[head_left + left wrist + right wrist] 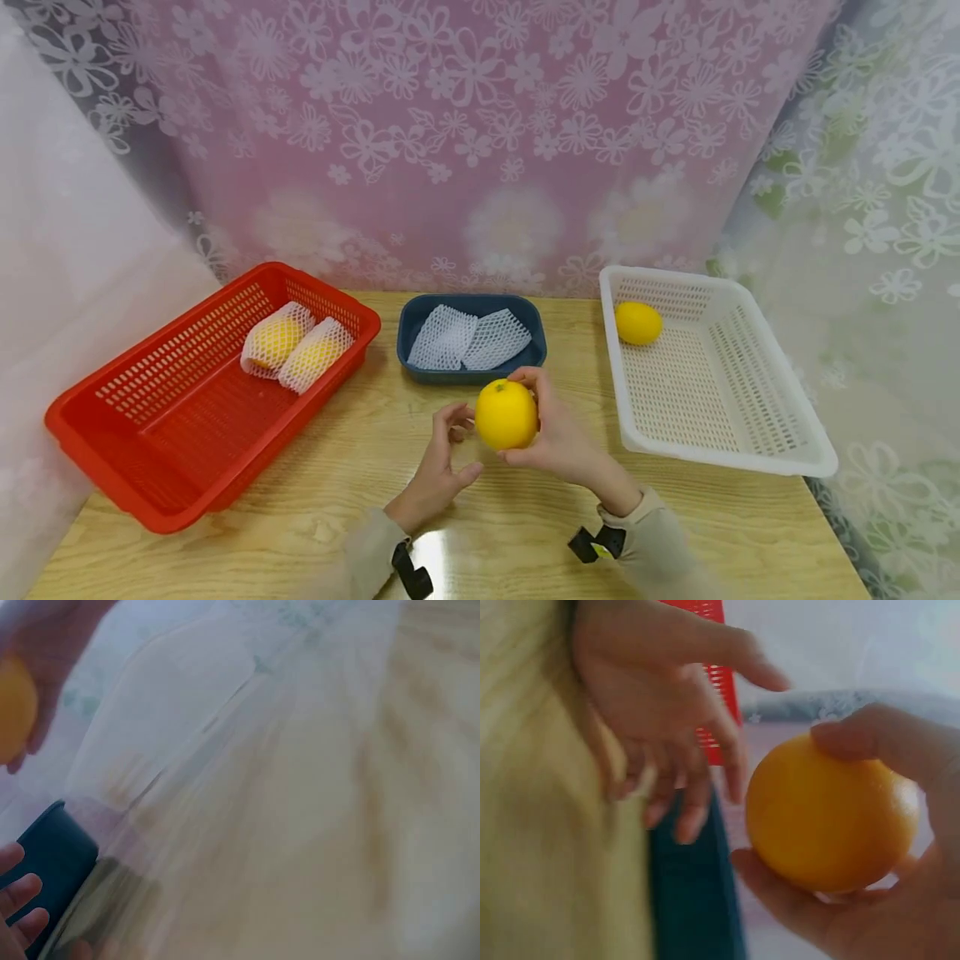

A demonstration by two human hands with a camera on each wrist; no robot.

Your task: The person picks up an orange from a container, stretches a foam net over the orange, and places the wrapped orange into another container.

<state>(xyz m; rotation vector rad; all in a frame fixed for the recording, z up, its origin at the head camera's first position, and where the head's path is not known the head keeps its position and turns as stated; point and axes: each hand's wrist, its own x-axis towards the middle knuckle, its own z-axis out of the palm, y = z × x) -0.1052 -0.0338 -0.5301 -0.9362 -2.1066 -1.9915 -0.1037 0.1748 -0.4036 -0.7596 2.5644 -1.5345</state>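
Observation:
A round yellow-orange fruit, like an orange [506,414], is held up over the table by my right hand [558,437], its thumb and fingers curled round the side. Close beside it on the left, my left hand [438,467] holds nothing, its fingers spread and loosely bent toward the fruit. In the right wrist view the orange [832,814] sits between thumb and fingers, with the left hand [667,705] apart from it. Just behind the hands stands a dark blue bin [471,377] with white foam net sleeves [442,337] lying in it.
At the left, a red basket [202,492] holds two yellow fruits in foam nets [315,354]. A white basket [720,400] on the right has one bare yellow fruit [638,323] in its far left corner. A flowered curtain [450,150] hangs behind the wooden table [510,533].

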